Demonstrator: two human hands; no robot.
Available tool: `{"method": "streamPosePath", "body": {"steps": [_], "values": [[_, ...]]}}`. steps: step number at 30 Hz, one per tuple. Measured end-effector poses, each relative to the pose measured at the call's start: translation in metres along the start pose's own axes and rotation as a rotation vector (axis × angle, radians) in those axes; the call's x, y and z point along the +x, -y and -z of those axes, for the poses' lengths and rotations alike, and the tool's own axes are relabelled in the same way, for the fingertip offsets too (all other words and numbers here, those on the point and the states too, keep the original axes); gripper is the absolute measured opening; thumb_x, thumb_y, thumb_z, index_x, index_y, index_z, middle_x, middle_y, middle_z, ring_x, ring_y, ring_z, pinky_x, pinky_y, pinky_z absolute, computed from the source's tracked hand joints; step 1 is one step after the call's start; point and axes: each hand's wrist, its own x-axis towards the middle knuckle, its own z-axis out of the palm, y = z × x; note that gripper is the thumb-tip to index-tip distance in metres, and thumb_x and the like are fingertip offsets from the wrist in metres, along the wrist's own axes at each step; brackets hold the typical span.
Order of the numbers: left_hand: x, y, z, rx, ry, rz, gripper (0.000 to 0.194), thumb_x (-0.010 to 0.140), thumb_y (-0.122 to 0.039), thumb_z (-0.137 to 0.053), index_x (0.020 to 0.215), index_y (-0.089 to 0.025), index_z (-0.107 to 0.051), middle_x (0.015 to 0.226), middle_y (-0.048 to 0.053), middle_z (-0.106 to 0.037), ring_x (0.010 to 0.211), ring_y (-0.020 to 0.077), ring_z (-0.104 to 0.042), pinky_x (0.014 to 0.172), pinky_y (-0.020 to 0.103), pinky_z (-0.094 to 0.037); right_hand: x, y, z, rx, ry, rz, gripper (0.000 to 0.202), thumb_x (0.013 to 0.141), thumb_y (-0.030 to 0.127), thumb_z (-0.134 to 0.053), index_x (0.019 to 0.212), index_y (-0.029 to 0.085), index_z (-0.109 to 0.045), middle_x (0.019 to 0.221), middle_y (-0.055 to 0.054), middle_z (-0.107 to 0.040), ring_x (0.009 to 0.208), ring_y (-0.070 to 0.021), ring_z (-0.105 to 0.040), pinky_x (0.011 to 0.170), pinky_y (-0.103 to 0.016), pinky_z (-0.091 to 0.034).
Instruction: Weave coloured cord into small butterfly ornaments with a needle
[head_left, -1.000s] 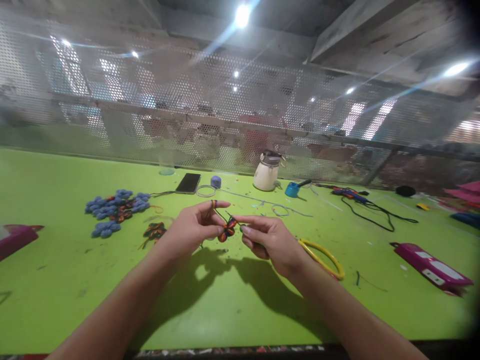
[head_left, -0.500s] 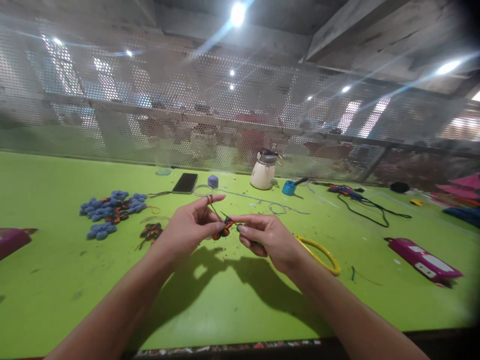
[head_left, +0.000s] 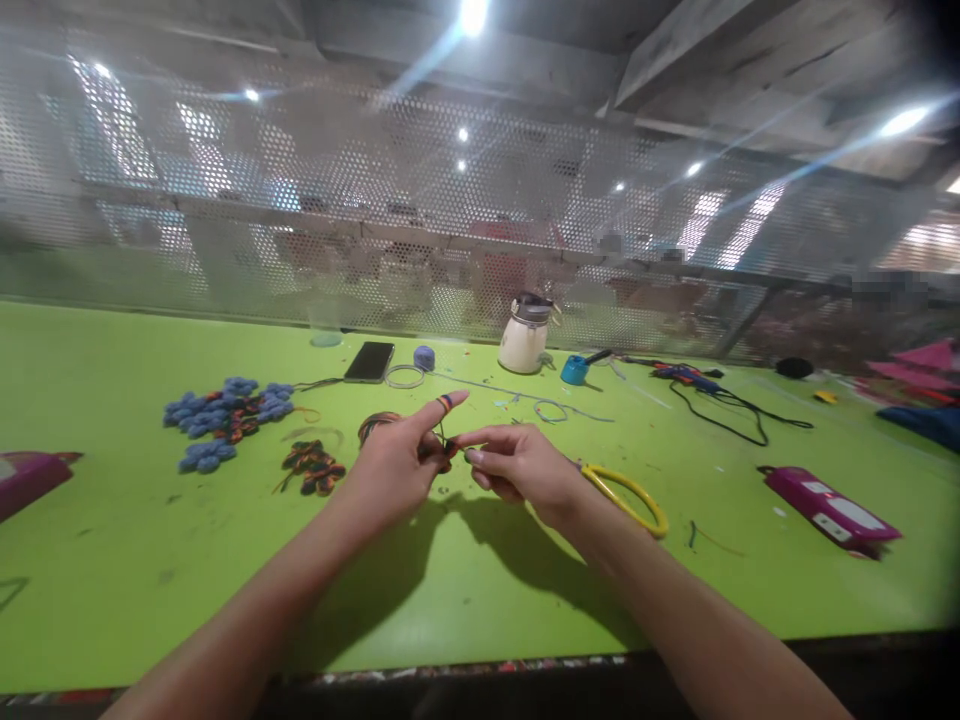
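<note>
My left hand [head_left: 401, 462] pinches a small dark and orange crocheted piece [head_left: 448, 455] between thumb and fingers, and multicoloured yarn is wound round its raised index finger. Against the right side of that piece, my right hand [head_left: 521, 462] is closed on a thin hook, mostly hidden by the fingers. Behind my left hand lies a coil of multicoloured yarn [head_left: 379, 425]. Dark and orange crocheted flowers [head_left: 313, 467] rest left of my left wrist, with blue crocheted flowers [head_left: 217, 415] farther left.
A phone [head_left: 369, 362], a purple yarn ball [head_left: 424, 358], a cream jug [head_left: 523, 340] and a blue pot [head_left: 575, 370] stand or lie toward the back. Yellow-handled scissors [head_left: 626, 497] lie by my right forearm. Purple devices [head_left: 829, 510] [head_left: 34, 480] lie at both sides.
My left hand has turned and its index finger points more upward and right. The crocheted piece is now more hidden by the fingers. The yarn coil behind my left hand has come into view.
</note>
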Motion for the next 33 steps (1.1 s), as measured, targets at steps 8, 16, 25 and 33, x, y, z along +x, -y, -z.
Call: {"method": "streamPosePath", "body": {"steps": [8, 16, 25, 33], "values": [[0.004, -0.001, 0.004, -0.737, -0.100, 0.190, 0.061, 0.066, -0.016, -0.076, 0.125, -0.015, -0.059, 0.063, -0.003, -0.062, 0.055, 0.0111, -0.056, 0.059, 0.025, -0.045, -0.002, -0.008, -0.017, 0.381, -0.011, 0.159, 0.030, 0.073, 0.029, -0.074, 0.098, 0.015, -0.066, 0.054, 0.005, -0.055, 0.036, -0.0013, -0.032, 0.038, -0.018, -0.015], [0.000, -0.008, 0.025, -0.937, 0.060, 0.295, 0.066, 0.063, -0.010, -0.082, 0.125, -0.015, -0.059, 0.063, -0.003, -0.064, 0.053, 0.0065, -0.054, 0.052, 0.017, -0.041, -0.007, 0.001, 0.009, -0.175, 0.038, 0.409, 0.038, 0.085, 0.027, -0.063, 0.122, 0.016, -0.062, 0.056, 0.004, -0.057, 0.039, -0.0042, -0.036, 0.039, -0.019, -0.028], [-0.002, -0.008, 0.028, -0.803, 0.062, 0.221, 0.064, 0.066, -0.017, -0.082, 0.125, -0.015, -0.057, 0.065, -0.001, -0.068, 0.057, 0.0107, -0.059, 0.056, 0.023, -0.046, -0.013, 0.011, 0.024, -0.580, -0.003, 0.644, 0.024, 0.088, 0.020, -0.057, 0.106, 0.013, -0.072, 0.061, -0.001, -0.062, 0.051, -0.0091, -0.053, 0.050, -0.023, -0.044], [-0.002, -0.009, 0.028, -0.781, 0.015, 0.209, 0.052, 0.063, -0.017, -0.083, 0.113, -0.016, -0.067, 0.066, -0.002, -0.067, 0.057, 0.0101, -0.060, 0.054, 0.022, -0.047, -0.016, 0.016, 0.028, -0.619, 0.013, 0.673, 0.025, 0.089, 0.018, -0.055, 0.106, 0.013, -0.073, 0.064, -0.004, -0.067, 0.053, -0.0111, -0.059, 0.053, -0.025, -0.048]]}}
